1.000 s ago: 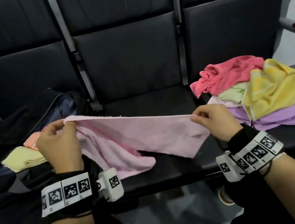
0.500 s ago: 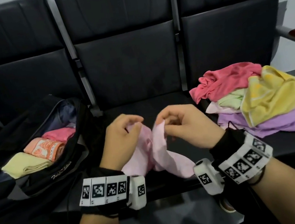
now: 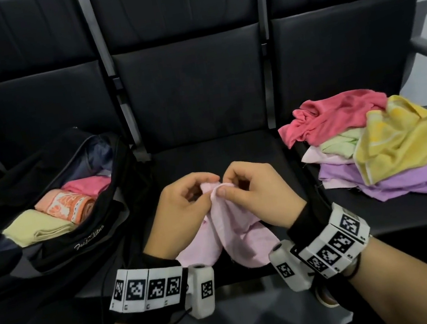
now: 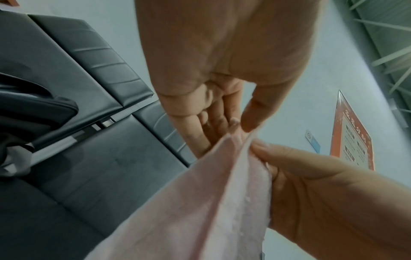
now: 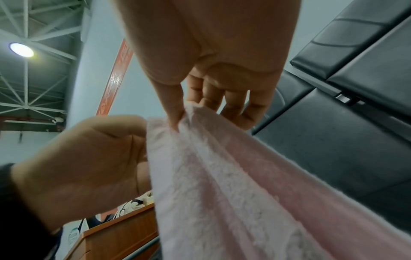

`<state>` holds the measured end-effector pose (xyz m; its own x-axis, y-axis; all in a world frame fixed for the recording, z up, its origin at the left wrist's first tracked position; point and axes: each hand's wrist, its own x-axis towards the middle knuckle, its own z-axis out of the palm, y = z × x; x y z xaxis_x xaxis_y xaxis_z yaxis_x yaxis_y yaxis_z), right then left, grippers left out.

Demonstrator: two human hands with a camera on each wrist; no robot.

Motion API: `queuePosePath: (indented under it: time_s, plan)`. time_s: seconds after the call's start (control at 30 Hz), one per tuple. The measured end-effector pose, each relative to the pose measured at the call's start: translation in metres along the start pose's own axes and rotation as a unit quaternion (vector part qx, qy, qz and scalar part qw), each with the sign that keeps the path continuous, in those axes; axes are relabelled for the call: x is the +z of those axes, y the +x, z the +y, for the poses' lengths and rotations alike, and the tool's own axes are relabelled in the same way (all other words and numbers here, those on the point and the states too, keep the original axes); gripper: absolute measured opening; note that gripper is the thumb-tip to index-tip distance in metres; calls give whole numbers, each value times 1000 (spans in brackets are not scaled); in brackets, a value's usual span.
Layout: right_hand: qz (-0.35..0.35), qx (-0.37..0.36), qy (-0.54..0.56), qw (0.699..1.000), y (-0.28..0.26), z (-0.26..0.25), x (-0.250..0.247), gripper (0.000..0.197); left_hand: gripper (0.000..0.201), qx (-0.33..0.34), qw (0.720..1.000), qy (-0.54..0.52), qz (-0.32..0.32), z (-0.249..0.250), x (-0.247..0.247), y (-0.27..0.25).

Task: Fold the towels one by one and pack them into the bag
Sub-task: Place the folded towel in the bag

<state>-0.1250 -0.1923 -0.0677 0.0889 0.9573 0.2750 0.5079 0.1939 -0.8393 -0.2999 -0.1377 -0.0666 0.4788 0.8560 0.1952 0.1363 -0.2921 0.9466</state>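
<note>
Left hand (image 3: pixel 186 208) and right hand (image 3: pixel 254 194) pinching together the top corners of a pale pink towel (image 3: pixel 230 238), doubled and hanging over the middle seat (image 3: pixel 206 157), between open bag (image 3: pixel 59 244) and towel pile (image 3: pixel 379 145).

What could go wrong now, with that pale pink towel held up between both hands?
Both the left hand and right hand pinch only the top corners of the pale pink towel, so a slipping grip could undo the fold. Its lower end hangs past the seat edge and might touch the floor.
</note>
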Motion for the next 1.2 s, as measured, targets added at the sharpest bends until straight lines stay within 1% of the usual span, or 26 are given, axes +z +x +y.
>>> queuePosePath:
  time_s: [0.17,0.27,0.47,0.53,0.63,0.7,0.8,0.87,0.97,1.1,1.17,1.2]
  plan:
    - [15,15,18,1000,0,1,2,17,21,23,999,12,-19,1,-4,-7]
    - [16,20,24,999,1,1,2,17,27,43,998,39,-23,0,-3,-9]
    - [11,29,35,999,0,1,2,12,16,92,993,78,19,-4,1,-6]
    - [-16,20,32,999,-1,4,0,8,17,98,990,84,52,-6,-2,-5]
    - [-86,2,-38,996,-4,21,-6,8,32,121,983,83,107,-4,-15,-3]
    - [-133,11,-103,986,-7,39,-11,12,35,136,978,79,141,0,-26,-1]
    - [-189,27,-227,955,-15,66,-15,19,35,156,966,86,188,6,-44,-1]
    - [-215,31,-266,939,-20,77,-16,25,33,162,960,85,211,9,-53,-1]
    - [-227,27,-297,927,-21,85,-19,34,29,169,953,101,228,11,-62,0]
    - [-223,-8,-365,904,-17,84,-27,28,18,163,950,100,249,10,-70,1]
    - [-221,-13,-378,899,-13,81,-31,25,17,161,947,107,258,10,-74,2]
    - [-217,-16,-375,901,-11,81,-34,20,17,158,945,114,262,9,-76,3]
